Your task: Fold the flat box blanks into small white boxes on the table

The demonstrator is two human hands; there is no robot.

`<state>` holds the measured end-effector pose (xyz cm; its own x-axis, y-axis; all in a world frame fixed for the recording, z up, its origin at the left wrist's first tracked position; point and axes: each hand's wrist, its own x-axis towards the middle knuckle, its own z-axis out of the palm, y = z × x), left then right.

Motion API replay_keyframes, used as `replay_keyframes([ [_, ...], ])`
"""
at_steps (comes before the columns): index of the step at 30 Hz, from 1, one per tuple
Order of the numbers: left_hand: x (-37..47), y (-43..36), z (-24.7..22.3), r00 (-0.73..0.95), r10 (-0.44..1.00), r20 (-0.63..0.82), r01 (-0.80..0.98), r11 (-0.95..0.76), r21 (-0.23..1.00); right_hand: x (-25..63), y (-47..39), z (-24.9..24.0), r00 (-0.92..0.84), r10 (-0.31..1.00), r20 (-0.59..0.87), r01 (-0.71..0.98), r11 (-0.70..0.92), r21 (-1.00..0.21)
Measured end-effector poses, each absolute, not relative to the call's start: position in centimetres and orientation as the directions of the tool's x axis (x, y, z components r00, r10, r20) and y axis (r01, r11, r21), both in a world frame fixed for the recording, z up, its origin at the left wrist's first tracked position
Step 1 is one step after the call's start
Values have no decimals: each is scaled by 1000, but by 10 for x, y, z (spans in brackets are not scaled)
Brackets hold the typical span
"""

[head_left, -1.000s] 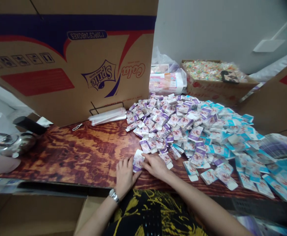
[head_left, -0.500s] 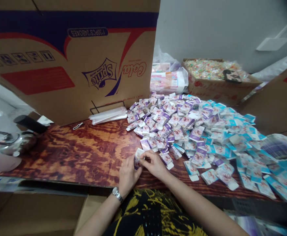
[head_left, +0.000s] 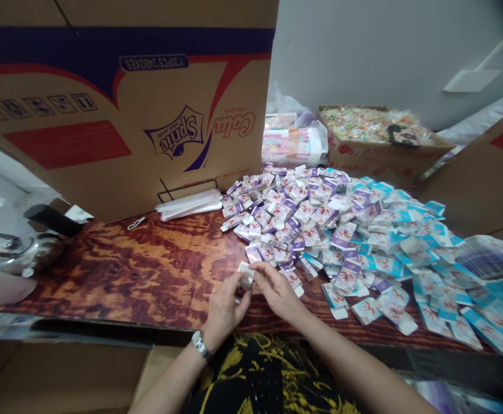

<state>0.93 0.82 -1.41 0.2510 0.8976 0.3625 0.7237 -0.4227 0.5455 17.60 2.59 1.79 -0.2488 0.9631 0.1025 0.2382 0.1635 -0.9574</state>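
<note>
A small printed paper box [head_left: 245, 276] with a white end flap is held between my two hands, just above the front part of the table. My left hand [head_left: 225, 303], with a watch at the wrist, grips the box from its left side between thumb and fingers. At the box's upper right, my right hand [head_left: 277, 292] pinches the flap with thumb and forefinger. Beyond my hands spreads a large heap of similar small boxes [head_left: 311, 215], purple and white on the left, blue and white on the right. Several have flaps standing out.
An upright carton [head_left: 203, 86] stands at the back left, with clear plastic sleeves [head_left: 189, 204] at its foot. Wrapped sweets fill an open carton [head_left: 376, 150] at the back right. Flat blue and purple card stacks [head_left: 490, 259] lie far right. A metal kettle [head_left: 27, 253] stands at the left.
My right hand has shifted slightly up at the box, its fingers now at the top flap. The box is turned a little, and the white flap shows more.
</note>
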Motion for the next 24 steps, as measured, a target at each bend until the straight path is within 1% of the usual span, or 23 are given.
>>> replay_keyframes([
  [3,10,8,-12,310,880,359,737,-461,494,174,33,15,-245,969,-19,125,12,-992],
  [5,11,7,-10,314,886,340,752,-451,481,173,38,14,-264,962,-76,133,-42,-990],
  [6,11,6,-10,305,893,330,761,-437,479,173,40,14,-256,963,-85,172,-41,-984],
  [8,12,5,-10,282,906,315,782,-407,472,173,40,19,-218,976,-29,307,40,-951],
  [11,13,6,-12,259,911,321,808,-387,445,171,35,30,-219,967,130,497,225,-838],
  [14,13,6,-16,267,907,326,805,-396,442,166,24,35,-266,944,197,544,316,-777],
  [17,15,6,-15,265,912,314,802,-389,453,163,18,29,-299,931,209,507,341,-792],
  [19,15,6,-10,266,918,294,795,-381,472,168,24,26,-318,934,161,421,292,-859],
  [20,14,7,-7,266,923,279,785,-376,493,172,30,26,-296,946,132,342,234,-910],
  [21,13,8,-4,263,927,268,772,-369,517,177,37,28,-238,965,108,225,163,-961],
  [22,10,9,-3,253,930,267,763,-362,535,184,46,30,-145,986,84,68,95,-993],
  [23,7,11,-3,240,931,275,763,-356,539,190,55,33,-32,998,51,-108,47,-993],
  [24,4,13,-5,230,928,293,773,-357,524,196,62,35,72,997,9,-264,28,-964],
])
